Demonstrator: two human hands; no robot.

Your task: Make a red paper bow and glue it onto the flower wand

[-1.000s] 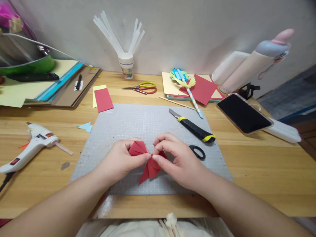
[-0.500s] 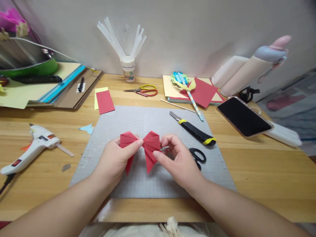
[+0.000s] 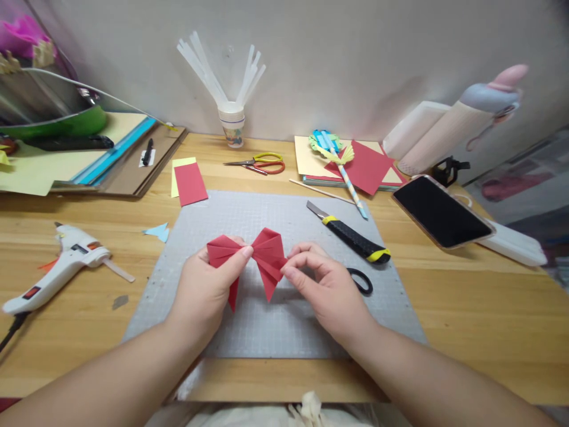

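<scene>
A red folded paper bow (image 3: 265, 254) is held up over the grey cutting mat (image 3: 249, 219). My left hand (image 3: 205, 290) pinches the bow at its centre knot, thumb on top, with the left loop and one tail beside the fingers. My right hand (image 3: 326, 287) pinches the edge of the bow's right loop between thumb and forefinger. Both tails hang down toward the mat.
A black-and-yellow utility knife (image 3: 351, 237) and small black scissors (image 3: 362, 280) lie on the mat to the right. A phone (image 3: 440, 210), glue gun (image 3: 53, 267), red card (image 3: 190, 184), yellow-orange scissors (image 3: 260, 163), a cup of glue sticks (image 3: 232, 121) and paper stacks (image 3: 351, 160) sit around.
The bow was bunched between both hands low on the mat; it has been opened out and lifted, so both loops and tails show. The hands have moved slightly apart.
</scene>
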